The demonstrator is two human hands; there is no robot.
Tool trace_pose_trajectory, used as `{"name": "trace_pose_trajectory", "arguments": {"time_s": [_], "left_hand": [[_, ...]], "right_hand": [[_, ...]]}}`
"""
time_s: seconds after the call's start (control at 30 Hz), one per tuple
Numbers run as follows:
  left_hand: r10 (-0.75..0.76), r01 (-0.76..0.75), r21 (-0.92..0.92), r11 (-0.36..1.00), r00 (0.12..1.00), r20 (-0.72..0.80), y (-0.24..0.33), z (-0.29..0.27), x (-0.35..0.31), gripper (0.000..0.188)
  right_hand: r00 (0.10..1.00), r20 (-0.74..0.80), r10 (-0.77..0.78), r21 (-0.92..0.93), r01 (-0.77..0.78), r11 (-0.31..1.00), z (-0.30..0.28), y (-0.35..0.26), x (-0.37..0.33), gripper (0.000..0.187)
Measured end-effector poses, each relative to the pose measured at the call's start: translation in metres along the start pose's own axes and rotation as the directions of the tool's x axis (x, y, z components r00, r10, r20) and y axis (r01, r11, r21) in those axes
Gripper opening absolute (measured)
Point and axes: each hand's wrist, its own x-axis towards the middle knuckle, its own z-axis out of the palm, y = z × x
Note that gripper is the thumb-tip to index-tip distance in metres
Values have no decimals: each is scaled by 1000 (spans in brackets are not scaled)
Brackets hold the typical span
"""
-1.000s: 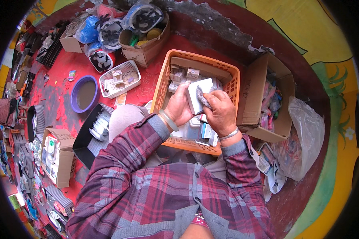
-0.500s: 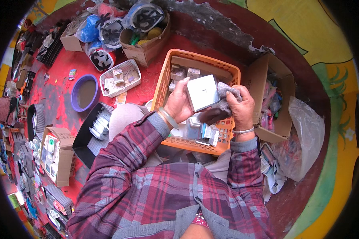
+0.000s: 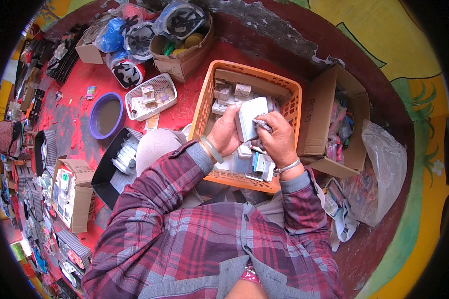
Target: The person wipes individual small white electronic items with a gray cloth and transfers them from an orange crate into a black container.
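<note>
My left hand (image 3: 224, 133) grips a white square box-like piece (image 3: 250, 113) by its left side, tilted over the basket. Against its right part presses a bunched grey cloth (image 3: 263, 124), pinched in the closed fingers of my right hand (image 3: 279, 142). Both hands are above an orange plastic basket (image 3: 223, 179), which holds several small white boxes and packs. One small box (image 3: 242, 90) stands near the basket's far side. Whether the white piece is a carton or a switch plate I cannot tell.
To the right stands an open cardboard box (image 3: 320, 117) of colourful packets, beside a clear plastic bag (image 3: 384, 174). Left of the basket are a white tray (image 3: 152, 115), a purple basin (image 3: 91, 122) and a black bin (image 3: 102, 192). Bagged helmets (image 3: 182, 22) fill the back left.
My right hand has moved left and down, bringing the cloth onto the white piece. The cloth is now bunched smaller, and the white piece is turned more on edge.
</note>
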Motion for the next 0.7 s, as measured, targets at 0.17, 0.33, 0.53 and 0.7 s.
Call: {"name": "trace_pose_trajectory", "arguments": {"time_s": [0.17, 0.33, 0.53, 0.7], "left_hand": [[-38, 38, 8, 999, 999, 5, -1, -6, 3, 52], [-125, 125, -11, 992, 985, -115, 9, -9, 6, 50], [-120, 94, -154, 984, 978, -171, 3, -14, 8, 51], [-148, 86, -246, 966, 958, -245, -6, -29, 12, 48]], "right_hand": [[866, 450, 218, 502, -447, 740, -17, 19, 7, 11], [909, 51, 413, 844, -260, 468, -33, 26, 10, 24], [979, -88, 184, 448, -126, 885, -1, 29, 5, 25], [966, -8, -260, -325, 243, 914, 32, 2, -8, 25]]}}
